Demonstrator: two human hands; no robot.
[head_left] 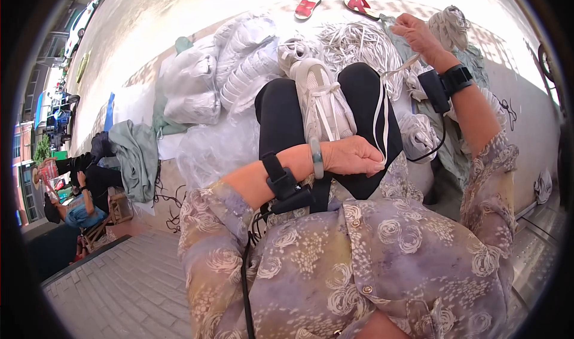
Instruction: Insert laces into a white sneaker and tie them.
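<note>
A white sneaker point(323, 99) rests on my lap between my black-clad knees, its toe pointing away and white lace strung across its front. My left hand point(353, 154) crosses over the near end of the shoe, fingers closed on a loose white shoelace point(376, 117). From there the lace loops up past my right knee toward my right hand point(418, 37). That hand is raised at the far right, its fingers pinched together, and the lace runs in under its palm. Its exact grip on the lace is partly hidden.
A heap of white shoelaces point(359, 43) lies beyond my knees. Plastic-wrapped white bundles point(197, 81) stand at left; more white sneakers point(418, 137) lie at right. Red slippers point(307, 8) are at the far edge. Another person point(84, 210) sits at far left. Cables hang from both my wrist devices.
</note>
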